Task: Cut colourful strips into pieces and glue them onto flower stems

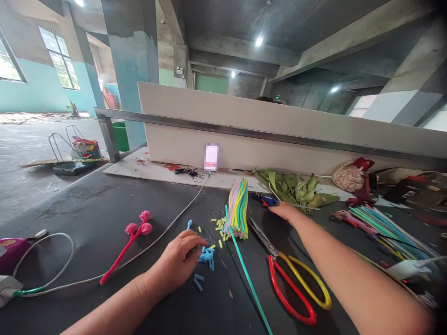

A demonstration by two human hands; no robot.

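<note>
My left hand (179, 258) rests on the black table (87, 209) with its fingers curled down onto a little heap of short blue stem pieces (206, 258). My right hand (284, 210) reaches far forward; its fingers touch a dark blue tool (265, 200) that lies beside a pile of green fabric leaves (296, 188). Its fingertips are hidden. A bundle of pastel fuzzy stems (238, 207) lies between my hands. A long teal stem (246, 274) runs toward me. Red and yellow scissors (289, 274) lie under my right forearm.
A red stem with three pink pompoms (134, 235) lies to the left. A grey cable (164, 228) crosses the table to a phone (211, 157) leaning on the white board (279, 125). More coloured stems (387, 228) are stacked at the right. Yellow cut pieces (220, 225) are scattered mid-table.
</note>
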